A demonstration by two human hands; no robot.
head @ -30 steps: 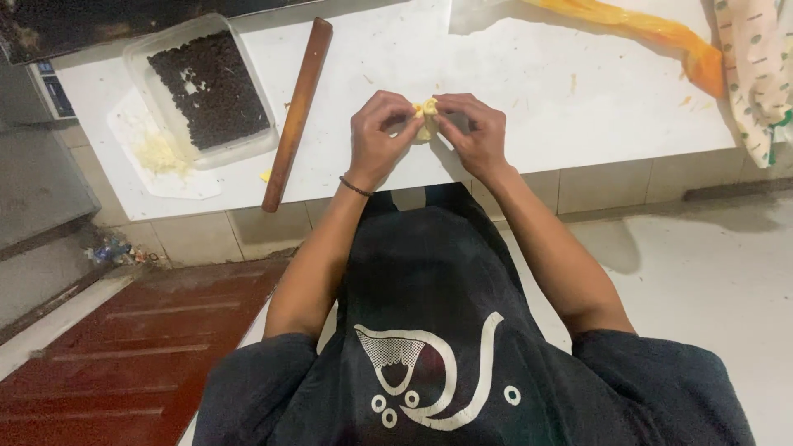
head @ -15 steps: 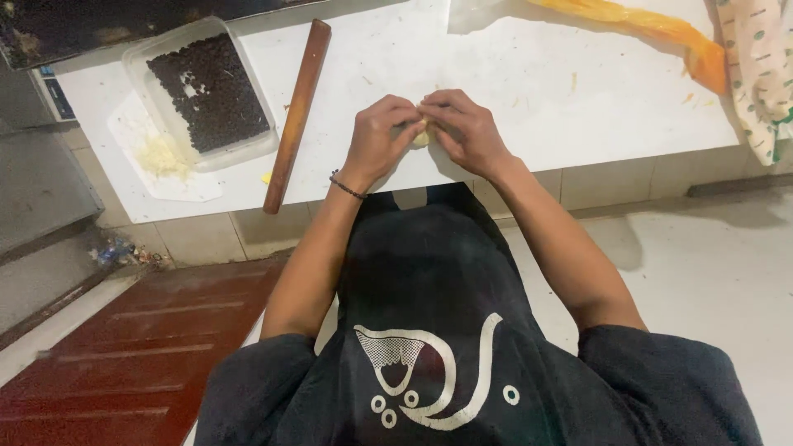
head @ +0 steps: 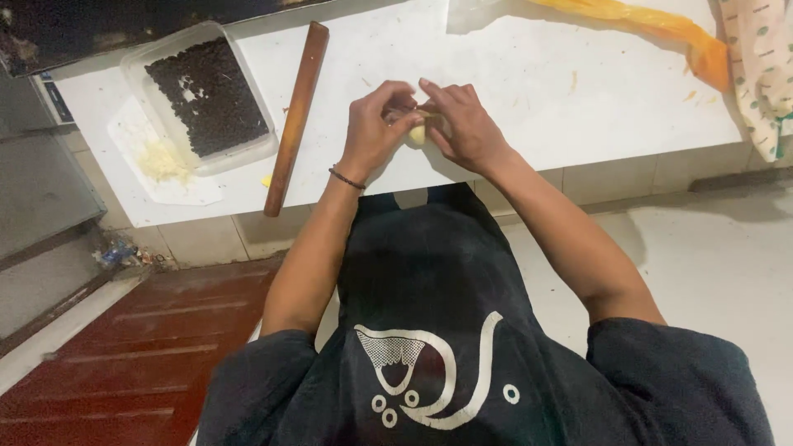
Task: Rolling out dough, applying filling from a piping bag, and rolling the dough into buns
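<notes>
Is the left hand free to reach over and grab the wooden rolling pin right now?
Probably not yet: the left hand and right hand pinch the dough piece. The rolling pin lies unobstructed beside it.

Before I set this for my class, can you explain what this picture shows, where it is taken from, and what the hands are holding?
One camera worn on a person's head looks down at their own two bare hands; the dark printed shirt is theirs. The left hand and right hand together pinch a small pale yellow lump of dough over a white counter. Beside them lie a long brown wooden rolling pin, a clear plastic tray of dark filling, an orange plastic bag and a patterned cloth.
</notes>
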